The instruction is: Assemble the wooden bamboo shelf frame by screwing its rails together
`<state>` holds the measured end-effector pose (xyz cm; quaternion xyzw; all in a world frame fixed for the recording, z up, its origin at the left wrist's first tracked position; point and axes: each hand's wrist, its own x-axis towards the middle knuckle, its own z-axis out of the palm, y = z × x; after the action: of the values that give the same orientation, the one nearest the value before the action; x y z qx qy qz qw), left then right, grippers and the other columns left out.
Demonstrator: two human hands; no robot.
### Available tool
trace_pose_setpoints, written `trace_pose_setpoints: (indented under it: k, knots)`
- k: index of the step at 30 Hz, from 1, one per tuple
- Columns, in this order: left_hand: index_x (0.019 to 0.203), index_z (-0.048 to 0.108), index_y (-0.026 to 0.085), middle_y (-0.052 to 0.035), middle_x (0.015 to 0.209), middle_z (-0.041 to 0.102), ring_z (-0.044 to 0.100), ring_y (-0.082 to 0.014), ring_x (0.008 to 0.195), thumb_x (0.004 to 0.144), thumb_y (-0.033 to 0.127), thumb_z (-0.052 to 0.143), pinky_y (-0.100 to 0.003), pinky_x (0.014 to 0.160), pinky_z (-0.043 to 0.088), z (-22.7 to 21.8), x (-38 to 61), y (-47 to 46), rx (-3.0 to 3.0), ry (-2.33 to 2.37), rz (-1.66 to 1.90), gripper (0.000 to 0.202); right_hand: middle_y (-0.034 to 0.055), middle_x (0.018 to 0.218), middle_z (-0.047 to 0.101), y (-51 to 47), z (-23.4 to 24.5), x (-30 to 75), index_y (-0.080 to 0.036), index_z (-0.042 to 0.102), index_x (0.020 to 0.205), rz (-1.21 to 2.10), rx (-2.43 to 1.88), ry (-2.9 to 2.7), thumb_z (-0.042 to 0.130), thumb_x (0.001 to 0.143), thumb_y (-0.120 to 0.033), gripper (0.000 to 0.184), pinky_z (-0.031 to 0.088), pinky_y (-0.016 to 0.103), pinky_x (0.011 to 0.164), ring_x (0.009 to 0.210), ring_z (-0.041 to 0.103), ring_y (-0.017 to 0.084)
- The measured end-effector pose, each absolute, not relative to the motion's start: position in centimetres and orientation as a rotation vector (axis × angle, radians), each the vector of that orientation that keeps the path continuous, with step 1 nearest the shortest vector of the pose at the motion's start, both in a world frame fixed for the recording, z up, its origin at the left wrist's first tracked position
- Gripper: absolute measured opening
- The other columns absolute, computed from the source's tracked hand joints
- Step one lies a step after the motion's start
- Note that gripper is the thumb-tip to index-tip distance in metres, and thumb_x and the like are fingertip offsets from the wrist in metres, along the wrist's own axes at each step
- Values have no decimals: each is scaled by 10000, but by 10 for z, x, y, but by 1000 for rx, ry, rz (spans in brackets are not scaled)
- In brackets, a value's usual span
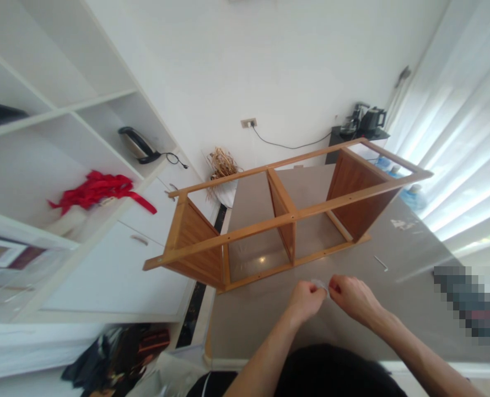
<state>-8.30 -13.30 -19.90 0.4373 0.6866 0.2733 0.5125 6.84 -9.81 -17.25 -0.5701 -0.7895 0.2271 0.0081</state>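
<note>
Where the two hands meet: a little packet (pixel 321 284), thin, crinkly and see-through white, just in front of the wooden frame (pixel 286 218); what is inside is too small to tell.
Left hand (pixel 306 300): curled up, with its fingertips pinching the left edge of the little packet.
Right hand (pixel 354 298): curled too, knuckles up, pinching the other edge.
Wooden frame: smooth honey-brown wood, made of long thin bars and flat boards. It lies on its side, with two box-shaped holes and small round screw holes along the bars.
Table (pixel 248 325): under the wooden frame, flat, grey-brown and shiny.
Metal stick (pixel 380 263): thin and silver, lying on the table right of the wooden frame's front bar, apart from the hands.
White shelves (pixel 63 110): left of the wooden frame, smooth and square-cornered.
Red ribbon (pixel 100 190): a soft, floppy heap on a shelf, left of the wooden frame.
Silver kettle (pixel 139 146): rounded and shiny, on a shelf up and left of the wooden frame.
Dry grass (pixel 222 162): a scratchy, straw-coloured bunch behind the wooden frame's left end.
Curtain (pixel 468 138): right of the wooden frame, thin and white, hanging in long folds.
</note>
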Motion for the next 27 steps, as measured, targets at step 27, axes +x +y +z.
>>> trace_pose_setpoints:
  k: [27]
  knots:
    - [880, 615, 147, 33, 594, 498, 462, -102, 510, 737, 153, 468, -209, 486, 317, -228, -73, -105, 760, 1495, 503, 205, 98, 691, 682, -1, -283, 234, -116, 666, 853, 1182, -1958, -1065, 585, 717, -437, 359, 526, 279, 589, 645, 635, 188]
